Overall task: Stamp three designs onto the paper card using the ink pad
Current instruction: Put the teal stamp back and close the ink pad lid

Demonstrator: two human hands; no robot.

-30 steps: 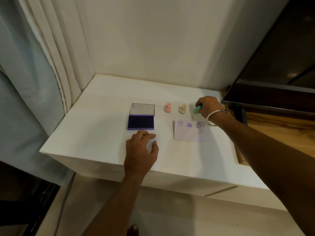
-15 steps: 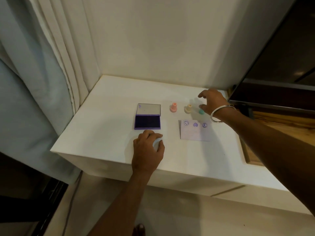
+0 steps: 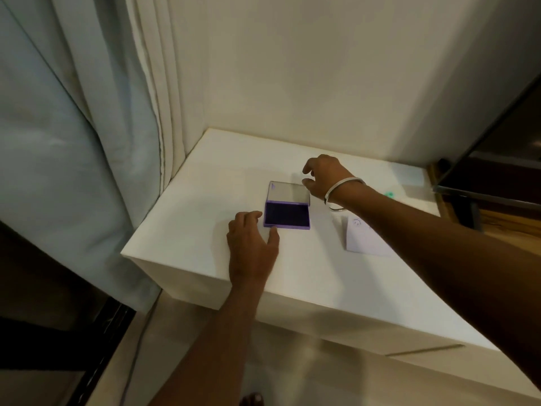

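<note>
Head view. The ink pad (image 3: 287, 214) lies open at the table's (image 3: 205, 230) centre, its clear lid (image 3: 288, 193) tilted back. The right hand (image 3: 323, 177), fingers loosely curled and holding nothing, hovers at the lid's far right corner. The left hand (image 3: 251, 244), fingers extended, rests at the pad's near left corner. The paper card (image 3: 361, 238) lies to the right, partly hidden by the forearm, one print visible. Judged step: closing the pad; next, fold the lid down.

White table (image 3: 292, 288), pale curtain (image 3: 73, 142) at left, cream wall (image 3: 292, 68) behind, dark screen (image 3: 503, 159) at right
</note>
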